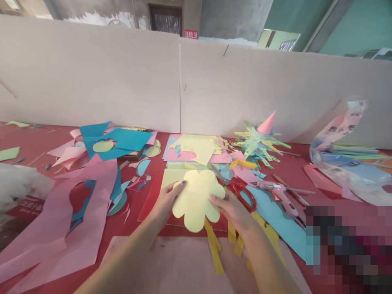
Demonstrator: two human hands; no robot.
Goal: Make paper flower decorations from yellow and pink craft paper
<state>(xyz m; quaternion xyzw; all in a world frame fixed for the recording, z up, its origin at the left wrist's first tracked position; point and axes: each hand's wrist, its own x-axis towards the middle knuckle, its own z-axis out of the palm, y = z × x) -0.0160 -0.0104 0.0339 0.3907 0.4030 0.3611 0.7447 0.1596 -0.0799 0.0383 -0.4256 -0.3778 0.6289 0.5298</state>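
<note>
A pale yellow paper flower (197,200) with rounded petals is held up above the table, facing me. My left hand (170,196) pinches its left edge, thumb on the front. On the opposite edge my right hand (228,204) grips it the same way, with the other fingers hidden behind the paper. Red-handled scissors (245,194) lie just beyond my right hand. A pink glue gun (283,196) rests to the right of them, on or beside a light blue paper strip (275,216). Yellow paper strips (214,245) lie beneath the flower.
Pink paper offcuts (88,241) and blue paper (128,139) spread over the left side. Stacked paper sheets (196,149) lie behind the flower. A paper-strip model with a pink cone (267,123) stands at the back right. Plastic bags sit at both sides, and a white partition (122,77) borders the back.
</note>
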